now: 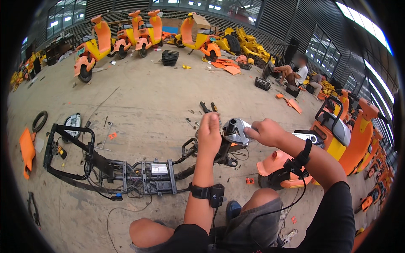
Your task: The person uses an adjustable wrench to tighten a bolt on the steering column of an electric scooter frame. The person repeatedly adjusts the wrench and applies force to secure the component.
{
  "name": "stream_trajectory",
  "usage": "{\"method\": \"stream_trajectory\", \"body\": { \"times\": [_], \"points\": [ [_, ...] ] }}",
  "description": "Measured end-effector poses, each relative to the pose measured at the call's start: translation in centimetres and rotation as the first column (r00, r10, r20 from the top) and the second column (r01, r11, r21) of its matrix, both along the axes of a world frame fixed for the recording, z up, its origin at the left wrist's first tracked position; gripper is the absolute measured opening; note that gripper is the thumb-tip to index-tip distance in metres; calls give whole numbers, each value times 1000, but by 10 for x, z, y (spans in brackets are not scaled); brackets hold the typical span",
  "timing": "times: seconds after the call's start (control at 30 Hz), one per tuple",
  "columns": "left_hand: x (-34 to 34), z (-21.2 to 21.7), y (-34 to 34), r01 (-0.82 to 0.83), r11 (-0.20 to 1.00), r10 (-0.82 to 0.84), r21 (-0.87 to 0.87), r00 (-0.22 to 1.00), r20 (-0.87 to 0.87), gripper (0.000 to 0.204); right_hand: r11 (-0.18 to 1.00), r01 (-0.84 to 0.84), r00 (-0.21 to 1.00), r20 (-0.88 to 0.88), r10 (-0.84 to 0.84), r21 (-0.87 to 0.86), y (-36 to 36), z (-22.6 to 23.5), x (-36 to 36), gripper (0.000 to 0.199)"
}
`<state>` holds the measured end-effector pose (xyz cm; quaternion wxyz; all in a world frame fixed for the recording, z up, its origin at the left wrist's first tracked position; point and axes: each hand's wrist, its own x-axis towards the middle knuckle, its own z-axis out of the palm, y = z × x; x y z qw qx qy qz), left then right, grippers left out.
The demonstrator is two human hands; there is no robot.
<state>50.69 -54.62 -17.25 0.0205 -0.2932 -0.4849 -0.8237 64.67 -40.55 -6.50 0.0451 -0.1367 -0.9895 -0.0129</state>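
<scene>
- Left hand (pixel 209 134) clenched tight around the steering column of a stripped scooter frame (pixel 126 170), just beside the grey metal head bracket (pixel 236 131).
- Right hand (pixel 265 131) closed over the bracket's far edge, fingers curled; whether a tool sits inside, impossible to tell.
- Likely hazards: pinched fingers should the bracket slip on its tube; snagged loose wiring under the frame; small screws scattered near the knees and easily lost.
- Dusty concrete floor (pixel 143 97), littered with a tyre (pixel 40 121), orange panels and tools.
- Beyond, orange scooters (pixel 90 48), a black crate (pixel 170 57), a seated worker (pixel 295 74), in a warehouse hall.
</scene>
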Motion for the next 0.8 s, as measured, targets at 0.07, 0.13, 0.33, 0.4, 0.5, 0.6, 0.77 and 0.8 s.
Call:
{"method": "stream_trajectory", "body": {
  "times": [0.07, 0.13, 0.33, 0.4, 0.5, 0.6, 0.77, 0.8],
  "points": [
    [8, -2, 12, 17, 999, -22, -51, 996, -85, 35, 1000, 14, 1000, 19, -14, 14, -4, 3, 1, 54],
    [17, -3, 20, -97, 993, 88, -68, 988, -125, 29, 999, 21, 999, 31, -22, 28, -4, 3, 1, 53],
    [16, -14, 28, -159, 985, 156, -72, 986, -52, 28, 997, 14, 999, 49, -18, 73, -6, 5, 0, 58],
    [15, 0, 9, -9, 967, -1, -256, 999, -42, 32, 997, 6, 999, 43, -9, 77, 1, 2, 2, 54],
    [5, 4, -3, 126, 919, -160, -373, 985, -62, 37, 999, 4, 998, 63, -7, 48, 3, 3, 1, 52],
    [-1, -1, -7, 230, 920, -253, -318, 967, -33, 46, 999, 3, 998, 67, -7, 50, -2, 6, -1, 56],
    [-5, -51, -13, 558, 830, -557, 3, 829, 54, 76, 997, 15, 997, 70, -20, 72, 3, 2, 0, 58],
    [-11, -72, -16, 586, 810, -583, -7, 807, 94, 80, 998, 9, 996, 83, -14, 66, 0, 4, -2, 58]
  ]
}}
